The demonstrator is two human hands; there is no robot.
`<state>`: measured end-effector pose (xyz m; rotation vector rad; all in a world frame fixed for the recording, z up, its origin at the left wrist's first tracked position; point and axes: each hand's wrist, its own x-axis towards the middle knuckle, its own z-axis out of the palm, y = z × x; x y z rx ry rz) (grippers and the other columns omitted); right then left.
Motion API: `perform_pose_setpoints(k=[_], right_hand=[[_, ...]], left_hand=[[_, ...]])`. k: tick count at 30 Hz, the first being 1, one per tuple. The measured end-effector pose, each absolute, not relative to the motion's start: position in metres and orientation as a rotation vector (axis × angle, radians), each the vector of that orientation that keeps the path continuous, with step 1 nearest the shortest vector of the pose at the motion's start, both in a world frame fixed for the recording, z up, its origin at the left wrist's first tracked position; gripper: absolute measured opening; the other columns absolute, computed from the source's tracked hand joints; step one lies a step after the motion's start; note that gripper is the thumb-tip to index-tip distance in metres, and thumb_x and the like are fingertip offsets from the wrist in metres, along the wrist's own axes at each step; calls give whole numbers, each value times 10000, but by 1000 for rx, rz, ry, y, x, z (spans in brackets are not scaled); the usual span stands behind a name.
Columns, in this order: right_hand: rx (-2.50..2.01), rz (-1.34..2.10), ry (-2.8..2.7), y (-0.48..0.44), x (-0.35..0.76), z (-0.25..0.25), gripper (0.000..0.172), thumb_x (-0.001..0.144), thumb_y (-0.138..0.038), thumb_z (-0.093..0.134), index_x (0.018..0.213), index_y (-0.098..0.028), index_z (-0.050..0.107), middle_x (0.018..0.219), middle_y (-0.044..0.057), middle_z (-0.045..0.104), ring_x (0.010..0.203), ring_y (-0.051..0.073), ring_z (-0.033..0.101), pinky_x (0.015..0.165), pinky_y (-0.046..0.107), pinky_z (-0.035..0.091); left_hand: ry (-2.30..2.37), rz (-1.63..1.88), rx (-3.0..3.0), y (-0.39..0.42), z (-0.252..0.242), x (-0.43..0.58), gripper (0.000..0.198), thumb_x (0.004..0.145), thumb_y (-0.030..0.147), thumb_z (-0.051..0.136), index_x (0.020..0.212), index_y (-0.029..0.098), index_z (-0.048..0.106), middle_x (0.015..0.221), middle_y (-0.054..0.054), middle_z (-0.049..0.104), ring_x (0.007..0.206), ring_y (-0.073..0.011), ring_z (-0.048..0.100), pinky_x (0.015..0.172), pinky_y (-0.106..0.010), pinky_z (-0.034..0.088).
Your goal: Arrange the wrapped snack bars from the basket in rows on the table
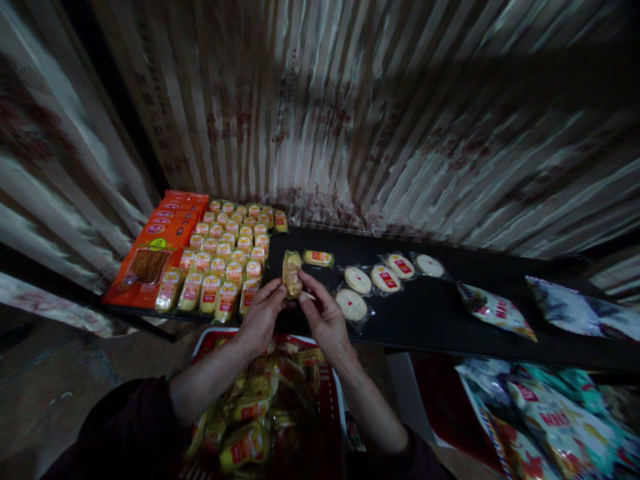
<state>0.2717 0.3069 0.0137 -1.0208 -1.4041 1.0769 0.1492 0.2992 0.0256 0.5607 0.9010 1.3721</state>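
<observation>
Between my two hands I hold a small wrapped snack cake (pixel 291 272) upright, its plain yellowish side towards me. My left hand (pixel 263 312) pinches its lower left edge. On the other edge, the fingers of my right hand (pixel 324 315) are closed. Left of my hands, rows of matching wrapped cakes (pixel 225 300) with red and white labels stand on the black shelf (pixel 425 307). One more wrapped cake (pixel 319 258) lies flat just behind my right hand. Below my forearms is a red basket with a white rim (pixel 336 390), holding many loose wrapped cakes (pixel 245 445).
Orange snack packets (pixel 153 250) lie at the shelf's left end. Several round white wrapped pastries (pixel 386 277) lie right of my hands, with plastic snack bags (pixel 495 310) farther right. A box of colourful bags (pixel 555 420) stands below. A pleated curtain (pixel 320 120) hangs behind.
</observation>
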Motion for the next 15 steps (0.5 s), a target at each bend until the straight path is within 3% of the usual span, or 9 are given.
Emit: perform_pose_setpoints(k=[8,15], right_hand=[[-1121,870,-1464,303,269,14,309,827,-265,593,1134,-241,581,1137,67,629,1008,195,621,859,355,547],[-1133,628,-1618,299,268,19,285,851,-226,553,1134,-238,577,1143,78,613,1061,207,583,855,362,533]], left_hand=[[809,1406,520,301,32,147,260,681,216,712,938,184,693,967,-49,691,908,-174,612,795,-289,470],[776,1382,406,300,33,147,196,677,260,755,839,158,709,915,-43,699,883,-135,603,831,-253,427]])
